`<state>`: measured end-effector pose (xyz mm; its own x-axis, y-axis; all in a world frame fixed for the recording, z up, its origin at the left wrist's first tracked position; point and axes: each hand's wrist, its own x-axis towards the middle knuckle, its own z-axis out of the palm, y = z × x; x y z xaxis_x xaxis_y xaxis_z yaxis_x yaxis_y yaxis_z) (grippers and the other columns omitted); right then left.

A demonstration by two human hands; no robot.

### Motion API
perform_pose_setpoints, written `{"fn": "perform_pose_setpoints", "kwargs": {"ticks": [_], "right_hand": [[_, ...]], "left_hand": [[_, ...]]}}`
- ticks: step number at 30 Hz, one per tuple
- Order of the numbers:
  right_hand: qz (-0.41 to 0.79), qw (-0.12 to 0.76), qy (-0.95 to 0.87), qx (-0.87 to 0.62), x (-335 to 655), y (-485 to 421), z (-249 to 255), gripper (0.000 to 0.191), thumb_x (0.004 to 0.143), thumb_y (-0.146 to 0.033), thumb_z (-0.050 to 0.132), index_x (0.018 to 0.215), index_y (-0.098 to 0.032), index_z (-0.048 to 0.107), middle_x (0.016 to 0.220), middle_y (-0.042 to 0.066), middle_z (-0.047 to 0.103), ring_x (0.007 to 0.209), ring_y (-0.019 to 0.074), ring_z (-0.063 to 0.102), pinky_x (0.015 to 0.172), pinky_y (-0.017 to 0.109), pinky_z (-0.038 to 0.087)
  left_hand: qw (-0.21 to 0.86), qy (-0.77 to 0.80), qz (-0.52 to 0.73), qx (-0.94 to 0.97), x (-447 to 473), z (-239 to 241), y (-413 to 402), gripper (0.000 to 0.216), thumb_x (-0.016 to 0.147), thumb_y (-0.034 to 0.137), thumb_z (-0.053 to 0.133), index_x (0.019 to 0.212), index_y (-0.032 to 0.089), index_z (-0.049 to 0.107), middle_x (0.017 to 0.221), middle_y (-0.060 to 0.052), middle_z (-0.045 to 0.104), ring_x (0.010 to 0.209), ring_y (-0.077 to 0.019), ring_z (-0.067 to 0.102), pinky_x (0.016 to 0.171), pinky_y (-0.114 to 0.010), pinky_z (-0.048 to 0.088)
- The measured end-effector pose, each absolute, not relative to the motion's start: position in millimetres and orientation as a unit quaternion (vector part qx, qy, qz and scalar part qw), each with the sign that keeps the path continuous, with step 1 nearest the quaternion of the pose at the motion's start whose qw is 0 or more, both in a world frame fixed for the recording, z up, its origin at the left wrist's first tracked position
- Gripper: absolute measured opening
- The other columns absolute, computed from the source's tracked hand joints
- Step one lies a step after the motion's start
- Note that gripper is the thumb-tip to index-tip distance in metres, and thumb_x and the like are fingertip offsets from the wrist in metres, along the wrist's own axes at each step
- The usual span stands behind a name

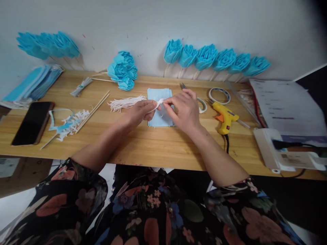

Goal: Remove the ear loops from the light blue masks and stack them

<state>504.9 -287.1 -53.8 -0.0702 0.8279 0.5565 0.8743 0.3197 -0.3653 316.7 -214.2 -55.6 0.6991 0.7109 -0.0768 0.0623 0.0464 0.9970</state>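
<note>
My left hand (143, 109) and my right hand (184, 108) meet over the middle of the wooden table. Thumb and fingers of each are pinched on a white elastic cord (160, 101), which is looped or bunched between the fingertips. Below them a light blue face mask (160, 119) lies flat, its ear loops not visible; the hands cover part of it. Left of the mask, close behind my left hand, lies a bundle of loose white cords (124, 103). Beyond my right hand a dark-tipped tool (182, 86) is partly hidden.
A yellow glue gun (225, 117) and tape roll (219, 89) lie right, near a white power strip (270, 151). Blue flowers (205, 57) on sticks lean on the wall. At left are a phone (33, 123), stacked masks (33, 83), mask scraps (71, 126) and sticks (94, 110).
</note>
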Motion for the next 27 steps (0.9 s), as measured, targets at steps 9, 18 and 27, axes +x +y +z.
{"fn": "perform_pose_setpoints", "kwargs": {"ticks": [9,18,27], "right_hand": [[-0.026,0.349,-0.744,-0.569,508,-283,-59,0.026,0.103,-0.034,0.054,0.089,-0.031,0.076,0.085,-0.001,0.077,0.086,0.0215,0.067,0.114,0.05,0.036],[-0.024,0.339,-0.748,-0.57,498,-286,-60,0.029,0.098,-0.027,0.053,0.074,-0.028,0.069,0.072,-0.001,0.069,0.078,0.021,0.062,0.113,0.055,0.038],[-0.039,0.364,-0.692,-0.622,510,-282,-55,0.021,0.091,-0.023,0.055,0.072,-0.027,0.064,0.074,0.003,0.069,0.085,0.0255,0.065,0.115,0.059,0.034]], "left_hand": [[0.612,0.32,0.22,0.689,316,-52,-216,0.031,0.091,0.045,0.058,0.08,0.016,0.066,0.055,0.004,0.04,0.051,-0.0094,0.033,0.052,-0.024,0.026],[0.487,0.353,0.2,0.774,319,-43,-224,0.033,0.092,0.032,0.051,0.062,0.018,0.049,0.056,0.005,0.035,0.054,-0.009,0.031,0.053,-0.025,0.022],[0.488,0.348,0.203,0.774,318,-39,-225,0.032,0.095,0.038,0.051,0.082,0.016,0.07,0.056,0.005,0.036,0.052,-0.0098,0.031,0.052,-0.026,0.021]]}}
